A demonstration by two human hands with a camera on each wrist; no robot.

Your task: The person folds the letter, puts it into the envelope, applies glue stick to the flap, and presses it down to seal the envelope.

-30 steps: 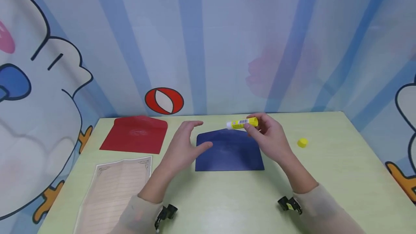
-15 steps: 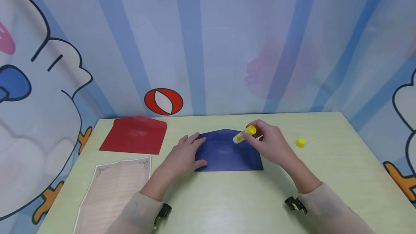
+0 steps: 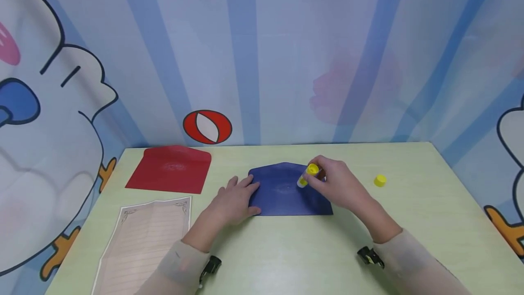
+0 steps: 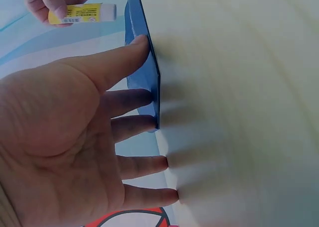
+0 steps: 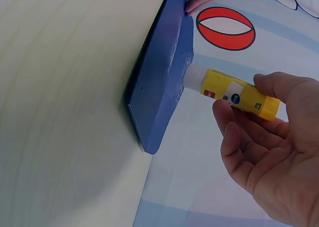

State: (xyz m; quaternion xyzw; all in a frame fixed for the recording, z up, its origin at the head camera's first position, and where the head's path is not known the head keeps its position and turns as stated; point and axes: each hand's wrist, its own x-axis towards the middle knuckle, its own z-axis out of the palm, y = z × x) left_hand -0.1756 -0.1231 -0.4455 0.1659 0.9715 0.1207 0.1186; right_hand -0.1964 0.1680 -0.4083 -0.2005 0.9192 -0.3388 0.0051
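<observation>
A dark blue envelope lies on the table with its flap raised toward the back. My left hand rests at its left side, fingers spread straight, thumb and fingertips on the envelope's edge in the left wrist view. Between thumb and fingers, my right hand pinches a yellow glue stick, uncapped and tilted with its white end down. In the right wrist view the white tip of the glue stick meets the envelope's flap, where a shiny smear shows.
The glue stick's yellow cap stands on the table to the right. A red envelope with its flap open lies at the back left. In front of it lies a lined sheet of letter paper. A printed curtain hangs behind the table.
My left hand has come down from above onto the blue envelope's left side. My right hand has tipped the glue stick from level to steep and lowered it onto the envelope.
</observation>
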